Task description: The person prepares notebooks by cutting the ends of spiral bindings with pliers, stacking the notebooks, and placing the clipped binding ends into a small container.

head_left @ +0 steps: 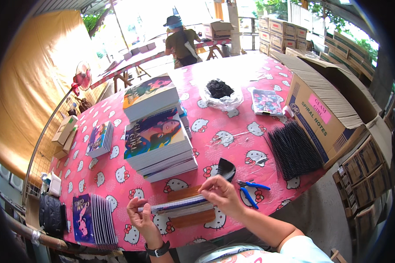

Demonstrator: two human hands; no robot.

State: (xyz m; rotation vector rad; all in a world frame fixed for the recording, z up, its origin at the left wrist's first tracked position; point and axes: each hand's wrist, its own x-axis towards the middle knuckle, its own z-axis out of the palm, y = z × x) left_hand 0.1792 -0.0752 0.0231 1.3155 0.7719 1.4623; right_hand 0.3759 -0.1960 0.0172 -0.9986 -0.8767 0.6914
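Observation:
A thin notebook (pixel 180 207) is held on edge at the front of the table, over a brown wooden board (pixel 193 221). At its left end my left hand (pixel 142 217) has thumb and fingers closed on the corner. My right hand (pixel 224 195) pinches the upper right end. Just behind my right hand is a curved black piece (pixel 226 169). Blue-handled pliers (pixel 252 190) lie to the right of it. A tall stack of notebooks with colourful covers (pixel 156 136) stands behind the held one.
Black spiral coils (pixel 294 149) lie beside an open cardboard box (pixel 324 111) on the right. Fanned notebooks (pixel 94 219) sit at the front left, a smaller pile (pixel 100 139) behind them. A plastic bag with black material (pixel 220 93) is farther back. A person (pixel 182 41) stands beyond the table.

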